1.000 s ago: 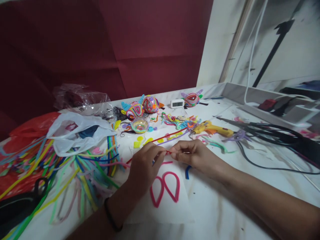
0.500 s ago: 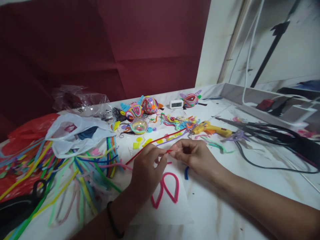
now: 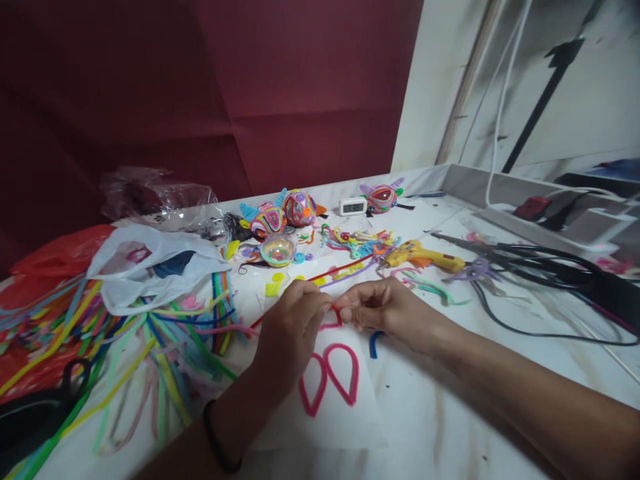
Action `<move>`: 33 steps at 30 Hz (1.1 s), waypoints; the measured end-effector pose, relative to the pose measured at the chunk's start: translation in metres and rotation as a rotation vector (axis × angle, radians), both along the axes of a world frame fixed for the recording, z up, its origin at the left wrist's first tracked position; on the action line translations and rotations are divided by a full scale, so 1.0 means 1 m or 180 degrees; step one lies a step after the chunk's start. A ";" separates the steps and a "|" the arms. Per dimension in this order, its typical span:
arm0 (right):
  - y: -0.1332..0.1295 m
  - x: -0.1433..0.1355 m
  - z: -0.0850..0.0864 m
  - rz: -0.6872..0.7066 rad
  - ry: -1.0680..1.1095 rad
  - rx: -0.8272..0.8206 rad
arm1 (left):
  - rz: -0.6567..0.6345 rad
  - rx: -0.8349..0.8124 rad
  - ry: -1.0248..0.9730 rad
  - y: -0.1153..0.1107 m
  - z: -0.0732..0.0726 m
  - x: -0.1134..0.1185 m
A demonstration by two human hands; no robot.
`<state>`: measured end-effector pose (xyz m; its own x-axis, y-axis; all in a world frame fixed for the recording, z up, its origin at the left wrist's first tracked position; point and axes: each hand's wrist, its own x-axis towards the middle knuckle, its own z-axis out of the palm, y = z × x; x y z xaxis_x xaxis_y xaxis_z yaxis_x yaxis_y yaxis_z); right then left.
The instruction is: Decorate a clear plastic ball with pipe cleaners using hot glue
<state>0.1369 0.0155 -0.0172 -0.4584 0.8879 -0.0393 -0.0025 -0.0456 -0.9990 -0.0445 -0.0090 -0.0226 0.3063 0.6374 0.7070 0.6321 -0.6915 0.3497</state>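
Observation:
Between both hands is a short piece of red pipe cleaner [image 3: 337, 316], bent and pinched at the fingertips. My left hand [image 3: 289, 333] is closed on its left end, and my right hand [image 3: 383, 308] grips the other end between thumb and forefinger. Below them, two pink pipe cleaner teardrop loops [image 3: 342, 375] lie side by side on a white paper sheet [image 3: 345, 430]. Another pink strip shows just under the fingers, partly hidden. A short blue piece [image 3: 374, 345] lies beneath my right hand. Behind the hands runs a long red pipe cleaner [image 3: 340, 269], partly covered by my left hand.
Loose pipe cleaners [image 3: 165, 360] and a white plastic bag [image 3: 150, 267] spread at left, with black-handled scissors [image 3: 45, 407]. A yellow glue gun [image 3: 425, 257], dark scissors [image 3: 520, 257] and a cable lie right. Decorated balls [image 3: 300, 208], a clear bowl [image 3: 278, 252] and a small clock [image 3: 353, 206] stand behind.
My fingers have shifted and moved slightly apart, and the red piece now shows a bend between them. My left hand moved a little left. The pink loops remain in place.

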 end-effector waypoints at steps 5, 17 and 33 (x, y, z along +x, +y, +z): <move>0.000 -0.002 -0.003 0.0002 -0.0064 -0.0279 | 0.0071 0.0374 0.0177 -0.002 -0.003 0.002; -0.001 -0.003 -0.006 -0.0071 -0.0166 0.0196 | 0.0284 0.1106 0.1123 -0.002 -0.003 -0.004; -0.003 -0.005 -0.006 -0.0152 -0.0173 0.0557 | 0.0395 -0.1011 -0.0451 -0.003 -0.005 0.008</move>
